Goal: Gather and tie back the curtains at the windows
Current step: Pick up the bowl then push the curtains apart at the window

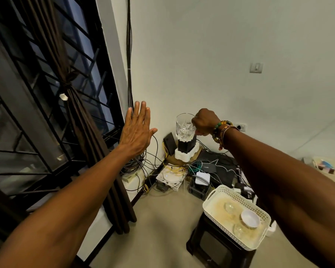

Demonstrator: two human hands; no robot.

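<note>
A dark brown curtain (pixel 81 120) hangs gathered in front of the barred window (pixel 27 105), cinched by a brown tie (pixel 67 82) at its middle. My left hand (pixel 136 130) is raised to the right of the curtain with flat, straight fingers and touches nothing. My right hand (pixel 206 122) grips a cut-crystal glass (pixel 185 127) by its side, held in the air over the corner clutter. Beaded bracelets sit on that wrist.
A tangle of cables, routers and boxes (pixel 184 171) fills the floor corner. A white perforated tray (pixel 217 192) with a small bowl and glasses rests on a dark stool (pixel 211 246). Black cables (pixel 129 55) run up the wall beside the window frame.
</note>
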